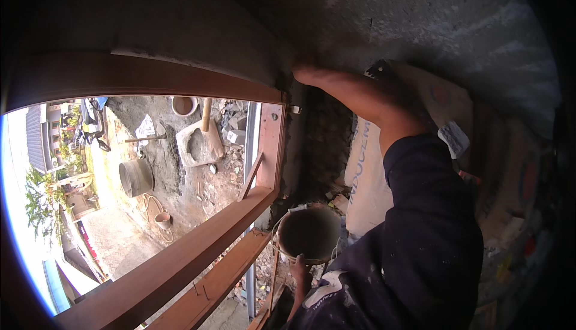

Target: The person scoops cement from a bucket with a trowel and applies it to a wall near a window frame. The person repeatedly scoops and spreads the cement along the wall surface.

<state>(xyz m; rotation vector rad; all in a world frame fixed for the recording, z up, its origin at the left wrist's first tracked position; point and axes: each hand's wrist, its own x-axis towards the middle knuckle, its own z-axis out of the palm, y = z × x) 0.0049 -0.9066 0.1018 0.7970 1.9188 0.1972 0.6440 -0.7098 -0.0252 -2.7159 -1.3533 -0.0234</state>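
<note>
My left hand (301,274) is closed on the near rim of a bucket (289,218), its thumb side up. The inside of the bucket is grey and dim; how full it is cannot be made out. My right arm, in a dark sleeve pushed above the elbow, reaches up to the rough grey wall. There my right hand (307,73) is at the wall beside the upper corner of a wooden window frame (204,77). Shadow hides its fingers and anything in them.
Printed paper sacks (366,177) stand right of the bucket. A handsaw (454,140) with a pale handle lies against them. A wooden beam (180,258) crosses at lower left, with nails in the plank below. Outside are a round tub (136,177), a small pail (162,219) and rubble.
</note>
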